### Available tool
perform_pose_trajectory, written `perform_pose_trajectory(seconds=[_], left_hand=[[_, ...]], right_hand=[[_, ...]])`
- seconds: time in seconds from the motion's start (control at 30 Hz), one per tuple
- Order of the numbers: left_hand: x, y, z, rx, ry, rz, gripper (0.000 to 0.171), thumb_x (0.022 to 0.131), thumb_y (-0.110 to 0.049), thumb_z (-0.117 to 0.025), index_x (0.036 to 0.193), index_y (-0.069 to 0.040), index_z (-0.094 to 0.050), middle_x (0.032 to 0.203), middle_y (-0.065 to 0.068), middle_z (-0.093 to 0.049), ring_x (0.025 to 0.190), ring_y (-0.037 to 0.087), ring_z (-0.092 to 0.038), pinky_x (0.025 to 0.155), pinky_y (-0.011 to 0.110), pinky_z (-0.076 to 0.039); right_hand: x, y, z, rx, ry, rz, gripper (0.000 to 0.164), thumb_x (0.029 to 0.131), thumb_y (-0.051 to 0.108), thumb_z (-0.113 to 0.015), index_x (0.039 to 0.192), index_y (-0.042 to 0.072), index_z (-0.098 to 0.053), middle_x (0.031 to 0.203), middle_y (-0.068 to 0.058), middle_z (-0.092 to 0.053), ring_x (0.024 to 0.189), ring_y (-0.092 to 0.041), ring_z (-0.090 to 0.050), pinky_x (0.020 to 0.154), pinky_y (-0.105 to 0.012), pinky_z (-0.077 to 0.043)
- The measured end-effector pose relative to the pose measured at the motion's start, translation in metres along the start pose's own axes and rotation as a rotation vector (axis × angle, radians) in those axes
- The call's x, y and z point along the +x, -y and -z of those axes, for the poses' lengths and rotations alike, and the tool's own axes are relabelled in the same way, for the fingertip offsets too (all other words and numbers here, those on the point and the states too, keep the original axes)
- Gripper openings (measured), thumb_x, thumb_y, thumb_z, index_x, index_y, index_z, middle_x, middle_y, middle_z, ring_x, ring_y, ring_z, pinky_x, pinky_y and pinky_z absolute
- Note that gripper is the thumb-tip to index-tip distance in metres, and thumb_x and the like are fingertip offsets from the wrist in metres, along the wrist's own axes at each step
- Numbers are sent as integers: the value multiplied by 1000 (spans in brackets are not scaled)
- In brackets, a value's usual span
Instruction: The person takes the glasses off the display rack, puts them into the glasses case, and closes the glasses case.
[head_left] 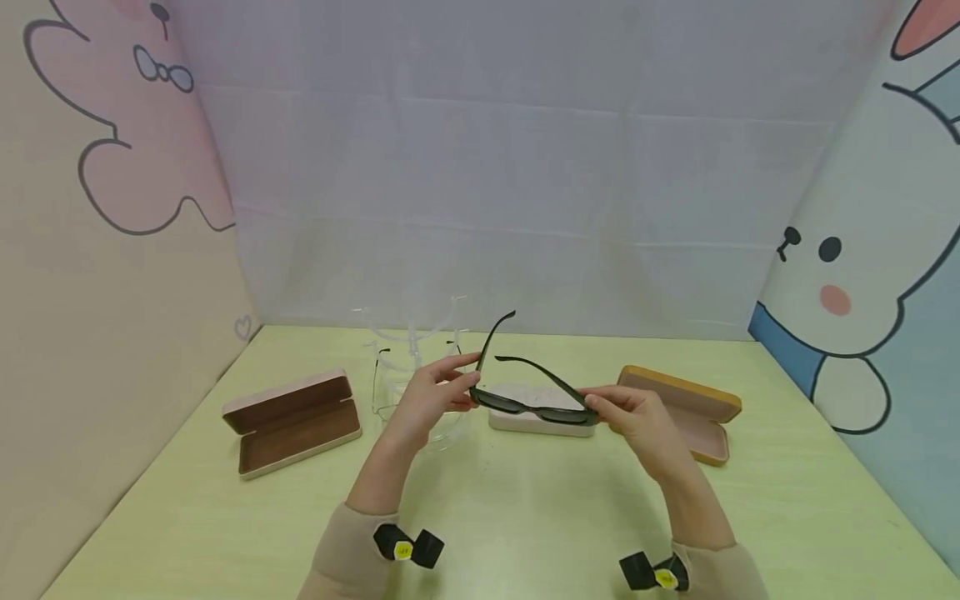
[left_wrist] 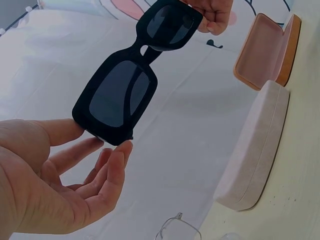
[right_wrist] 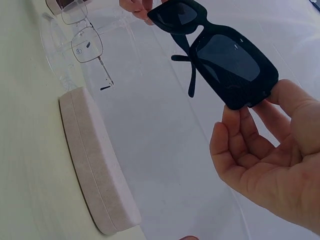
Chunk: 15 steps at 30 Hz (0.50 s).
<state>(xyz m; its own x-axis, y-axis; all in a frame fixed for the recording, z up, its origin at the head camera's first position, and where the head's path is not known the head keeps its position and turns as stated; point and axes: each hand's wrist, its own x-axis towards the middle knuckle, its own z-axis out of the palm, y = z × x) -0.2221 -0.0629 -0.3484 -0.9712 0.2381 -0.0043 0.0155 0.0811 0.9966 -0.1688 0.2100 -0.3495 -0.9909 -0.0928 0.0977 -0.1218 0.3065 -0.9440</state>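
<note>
Black sunglasses (head_left: pixel 530 409) with dark lenses are held up over the table, temples unfolded and pointing away. My left hand (head_left: pixel 433 397) pinches them at the left corner of the frame, thumb and fingertips at the edge. At the opposite corner, my right hand (head_left: pixel 634 417) pinches the frame near the hinge. Both wrist views show the front of the sunglasses (left_wrist: pixel 122 92) facing me, tilted. Behind and below them in the head view lies a pale pink glasses case (head_left: pixel 517 422), closed and partly covered by the sunglasses; it also appears in the right wrist view as a closed case (right_wrist: pixel 95 160).
An open whitish case (head_left: pixel 300 425) with brown lining sits on the left. On the right stands an open mustard case (head_left: pixel 708 425), partly behind my right hand. A clear display stand (head_left: pixel 412 342) holds thin-rimmed glasses (right_wrist: pixel 87 45) behind my left hand.
</note>
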Motion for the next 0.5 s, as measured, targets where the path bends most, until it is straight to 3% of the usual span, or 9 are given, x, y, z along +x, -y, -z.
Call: perform_pose_trajectory(seconds=[0.13,0.33,0.5], left_hand=[[-1,0,1,20,-10,0,36,88,-18,-59,124,-17,-57,98,12,-55,71,22,-64,74,34,-53],[0,0,2,34,13,-7,35,89,-18,-58,124,-16,-57,97,12,-56,72,23,-64,75,35,-53],[0,0,1,41,21,2,34,89,-18,-59,123,-18,-58,95,10,-58,70,21,-64,73,33,-53]], right_hand=[[0,0,0,-15,56,26,36,90,25,-57,112,-3,-62,97,10,-65,92,-2,-56,83,-26,-45],[0,0,1,-11,96,27,34,90,20,-56,109,-8,-62,95,14,-64,93,-1,-57,83,-22,-44],[1,-1,4,-5,156,55,33,90,20,-57,106,-7,-63,99,9,-65,95,-3,-56,83,-23,-45]])
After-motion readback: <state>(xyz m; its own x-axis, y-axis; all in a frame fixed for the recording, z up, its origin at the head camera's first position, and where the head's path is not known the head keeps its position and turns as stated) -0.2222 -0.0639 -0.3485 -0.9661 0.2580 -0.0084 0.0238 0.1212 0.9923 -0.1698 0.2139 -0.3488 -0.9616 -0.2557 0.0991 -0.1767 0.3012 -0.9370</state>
